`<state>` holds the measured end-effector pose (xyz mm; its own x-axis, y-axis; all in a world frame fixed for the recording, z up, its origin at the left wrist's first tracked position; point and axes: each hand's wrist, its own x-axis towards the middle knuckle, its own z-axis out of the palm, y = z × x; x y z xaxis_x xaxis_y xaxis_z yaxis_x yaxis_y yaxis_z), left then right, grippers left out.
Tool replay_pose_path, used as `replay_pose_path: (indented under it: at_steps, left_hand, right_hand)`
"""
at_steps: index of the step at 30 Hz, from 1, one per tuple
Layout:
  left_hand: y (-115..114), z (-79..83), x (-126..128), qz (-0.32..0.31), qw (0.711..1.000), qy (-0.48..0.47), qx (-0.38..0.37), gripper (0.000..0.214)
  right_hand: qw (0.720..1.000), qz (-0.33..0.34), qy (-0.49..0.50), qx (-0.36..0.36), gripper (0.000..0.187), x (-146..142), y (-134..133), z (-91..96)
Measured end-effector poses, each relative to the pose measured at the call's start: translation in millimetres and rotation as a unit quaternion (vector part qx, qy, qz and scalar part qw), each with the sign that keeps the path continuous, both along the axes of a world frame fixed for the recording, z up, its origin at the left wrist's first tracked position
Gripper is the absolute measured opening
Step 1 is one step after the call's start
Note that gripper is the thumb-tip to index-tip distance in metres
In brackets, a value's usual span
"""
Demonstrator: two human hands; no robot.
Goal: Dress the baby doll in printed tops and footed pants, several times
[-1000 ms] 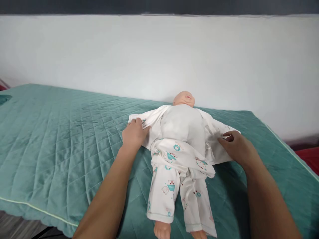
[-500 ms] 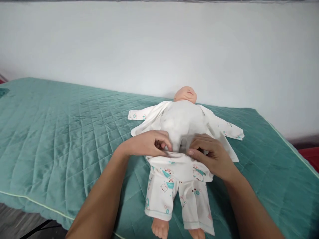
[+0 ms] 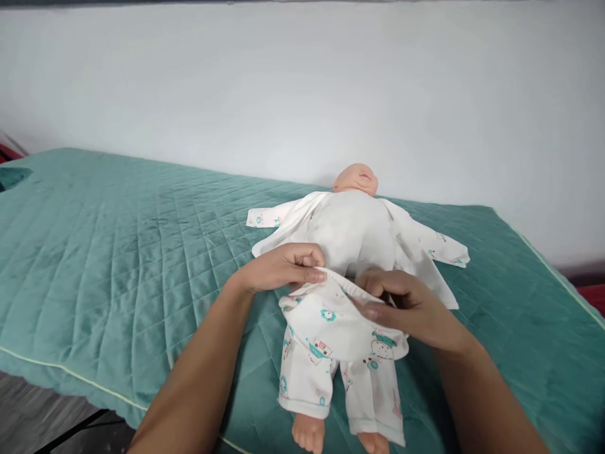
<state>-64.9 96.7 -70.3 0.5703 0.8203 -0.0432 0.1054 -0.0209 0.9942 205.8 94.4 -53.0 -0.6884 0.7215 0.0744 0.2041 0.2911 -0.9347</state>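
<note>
A baby doll lies on its back, its feet toward me. It has on a white printed jacket, spread open over its pale cloth body. White printed trousers cover its legs, with the bare feet sticking out below. My left hand pinches the trousers' waistband between thumb and fingers and holds it up off the belly. On the other side of the waistband, my right hand has its thumb outside and its bent fingers at the inner edge; the fingertips are partly hidden.
A green quilted cover with pale piping lies under the doll. Behind it rises a plain white wall. A dark thin leg or bar shows beneath the front left edge, and something red at the far right.
My left hand has lifted the waistband upward, so its edge now slants down to the right. My right hand has shifted slightly down along the waistband. The view has moved a little.
</note>
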Motion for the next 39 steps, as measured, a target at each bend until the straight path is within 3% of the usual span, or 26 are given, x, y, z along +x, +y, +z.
replay_pose_path:
  at_steps: [3, 6, 10, 15, 17, 20, 25, 29, 34, 39]
  left_hand:
    - [2.6, -7.3, 2.6, 0.083, 0.996, -0.031, 0.029, 0.031]
    - [6.5, -14.1, 3.4, 0.156, 0.985, -0.075, 0.024, 0.031]
    - [13.9, -22.2, 4.1, 0.233, 0.967, -0.101, 0.021, 0.033]
    - [20.6, -28.9, 9.9, 0.320, 0.941, -0.101, 0.031, 0.034]
    - [22.3, -31.4, 12.1, 0.342, 0.933, -0.106, 0.028, 0.033]
    - [23.8, -33.9, 12.6, 0.345, 0.933, -0.097, 0.020, 0.031]
    - [21.9, -31.3, 7.3, 0.274, 0.961, -0.036, 0.023, 0.026]
    - [21.1, -30.4, 4.4, 0.238, 0.969, 0.010, 0.058, 0.022]
    - [23.0, -34.4, 7.9, 0.289, 0.951, 0.038, 0.105, 0.018]
    - [19.0, -26.5, 20.6, 0.331, 0.926, 0.047, 0.173, 0.013]
  right_hand:
    - [0.993, -0.041, 0.048, -0.103, 0.051, 12.1, 3.1, -4.5]
    - [0.980, -0.094, 0.070, -0.162, 0.046, 17.9, 7.6, -6.4]
    - [0.954, -0.206, 0.108, -0.188, 0.037, 16.2, 18.3, -8.6]
    - [0.893, -0.344, 0.209, -0.203, 0.025, 14.2, 33.9, -17.9]
    - [0.881, -0.352, 0.244, -0.200, 0.023, 14.9, 36.5, -21.0]
    - [0.887, -0.338, 0.257, -0.182, 0.023, 16.8, 35.6, -22.0]
    - [0.922, -0.274, 0.230, -0.148, 0.036, 17.0, 33.2, -23.4]
    - [0.920, -0.283, 0.248, -0.107, 0.030, 11.1, 34.0, -30.8]
    - [0.913, -0.324, 0.244, -0.044, 0.022, 5.3, 32.2, -37.2]
    - [0.920, -0.338, 0.196, 0.027, 0.019, 1.8, 28.3, -36.8]
